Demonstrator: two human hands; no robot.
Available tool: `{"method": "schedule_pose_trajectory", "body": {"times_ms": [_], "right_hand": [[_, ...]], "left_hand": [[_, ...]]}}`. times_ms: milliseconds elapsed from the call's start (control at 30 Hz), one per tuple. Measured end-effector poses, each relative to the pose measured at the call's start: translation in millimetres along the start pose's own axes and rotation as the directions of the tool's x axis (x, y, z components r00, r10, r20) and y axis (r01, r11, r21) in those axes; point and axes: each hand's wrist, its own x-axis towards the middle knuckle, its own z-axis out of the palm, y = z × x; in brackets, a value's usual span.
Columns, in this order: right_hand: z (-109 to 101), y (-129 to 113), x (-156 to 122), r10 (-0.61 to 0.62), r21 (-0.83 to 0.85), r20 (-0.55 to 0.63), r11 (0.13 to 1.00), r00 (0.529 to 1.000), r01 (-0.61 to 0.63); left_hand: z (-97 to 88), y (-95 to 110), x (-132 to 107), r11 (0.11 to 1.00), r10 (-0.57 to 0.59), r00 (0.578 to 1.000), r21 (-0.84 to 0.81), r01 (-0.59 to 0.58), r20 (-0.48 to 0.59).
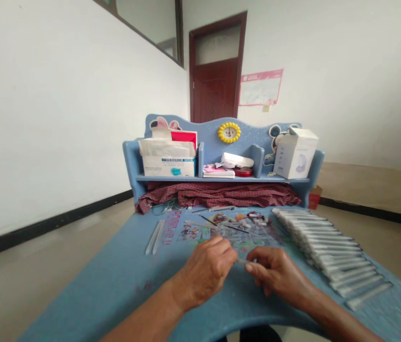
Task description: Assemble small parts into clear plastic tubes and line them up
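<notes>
My left hand and my right hand meet near the front of the blue desk. Between their fingertips runs a thin, pale, rod-like piece, held at both ends. Most of it is hidden by the fingers, so its exact kind does not show. To the left lie two slim translucent sticks, side by side. On the right a long row of many similar whitish sticks with dark ends is laid out. Beyond my hands, dark thin rods rest on the desk's printed picture.
A raised shelf at the back holds a mask box, a white carton, papers and a red tin. Beneath it lies bunched red checked cloth. Small loose items are scattered before the cloth.
</notes>
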Motion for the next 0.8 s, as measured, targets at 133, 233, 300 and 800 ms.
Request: {"method": "schedule_pose_trajectory", "body": {"times_ms": [133,233,300,800], "right_hand": [[-4,1,-8,-0.058,-0.095,-0.056,0.994,0.997,0.053],[-14,8,-19,-0.006,-0.084,-0.143,0.996,0.990,-0.006],[-22,17,-27,0.030,-0.065,-0.227,0.997,0.973,-0.046],[-41,41,-52,0.151,0.212,-0.332,0.974,0.931,-0.083]], "left_hand": [[-5.5,7,2,0.999,-0.015,0.999,-0.052,0.013,-0.039],[-13.4,5,5,0.990,-0.093,0.983,-0.118,0.075,-0.158],[-18.5,-1,9,0.975,-0.190,0.966,-0.146,0.166,-0.173],[37.4,-16,142,0.974,-0.225,0.908,0.056,0.220,0.353]]}}
